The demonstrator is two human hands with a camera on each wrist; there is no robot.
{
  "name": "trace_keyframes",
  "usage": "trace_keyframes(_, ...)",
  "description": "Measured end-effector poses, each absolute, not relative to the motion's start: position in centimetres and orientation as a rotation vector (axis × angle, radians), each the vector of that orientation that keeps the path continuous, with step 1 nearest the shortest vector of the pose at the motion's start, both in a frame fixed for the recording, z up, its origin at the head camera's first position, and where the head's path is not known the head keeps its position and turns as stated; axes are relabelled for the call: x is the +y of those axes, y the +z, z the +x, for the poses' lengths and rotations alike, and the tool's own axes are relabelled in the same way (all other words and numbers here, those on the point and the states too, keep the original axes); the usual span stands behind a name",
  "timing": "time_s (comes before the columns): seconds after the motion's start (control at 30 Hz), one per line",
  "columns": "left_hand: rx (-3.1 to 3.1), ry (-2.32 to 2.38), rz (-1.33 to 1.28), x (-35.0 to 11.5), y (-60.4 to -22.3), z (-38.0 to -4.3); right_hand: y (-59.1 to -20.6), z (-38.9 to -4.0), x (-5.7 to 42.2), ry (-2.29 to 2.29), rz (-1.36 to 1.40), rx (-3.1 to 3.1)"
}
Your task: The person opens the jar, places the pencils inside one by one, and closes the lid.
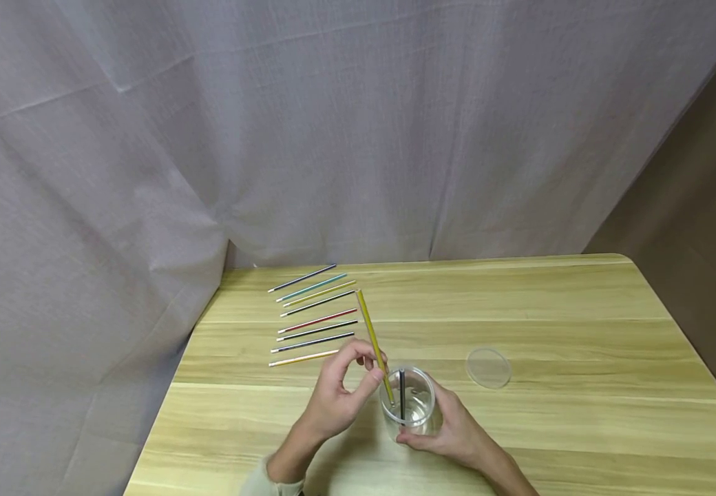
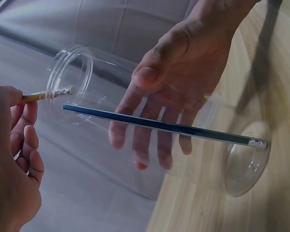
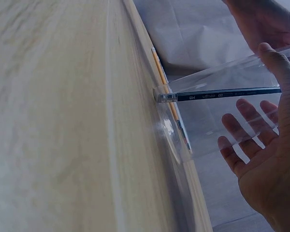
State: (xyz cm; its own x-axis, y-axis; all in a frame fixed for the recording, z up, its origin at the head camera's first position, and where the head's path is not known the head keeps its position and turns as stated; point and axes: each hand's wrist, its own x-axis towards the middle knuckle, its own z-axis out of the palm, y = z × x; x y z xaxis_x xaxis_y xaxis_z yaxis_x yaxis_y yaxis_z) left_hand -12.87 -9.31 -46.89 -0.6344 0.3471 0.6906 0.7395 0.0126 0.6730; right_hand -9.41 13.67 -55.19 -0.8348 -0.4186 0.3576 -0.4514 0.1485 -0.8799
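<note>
The left hand [image 1: 336, 403] pinches a yellow pencil [image 1: 367, 324], its metal-ferruled end just inside the mouth of a clear jar [image 1: 418, 413]. The right hand [image 1: 460, 432] has its grip curved round the jar's side. A dark pencil [image 1: 402, 396] stands inside, ferrule down. Eight pencils [image 1: 317, 320] lie in a row on the bench [image 1: 581, 331], left of a clear disc [image 1: 488, 368].

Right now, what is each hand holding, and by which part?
The left hand pinches a yellow pencil in its lower part, near the eraser end; the right hand holds a clear jar around its side.
</note>
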Motion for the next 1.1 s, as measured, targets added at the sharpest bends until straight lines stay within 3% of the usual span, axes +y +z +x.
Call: trace_keyframes(1.1, -2.041, -1.639, -1.156, -8.77, -47.42, -13.06, -55.3, -9.55, 13.67, 1.78, 0.922, -2.343)
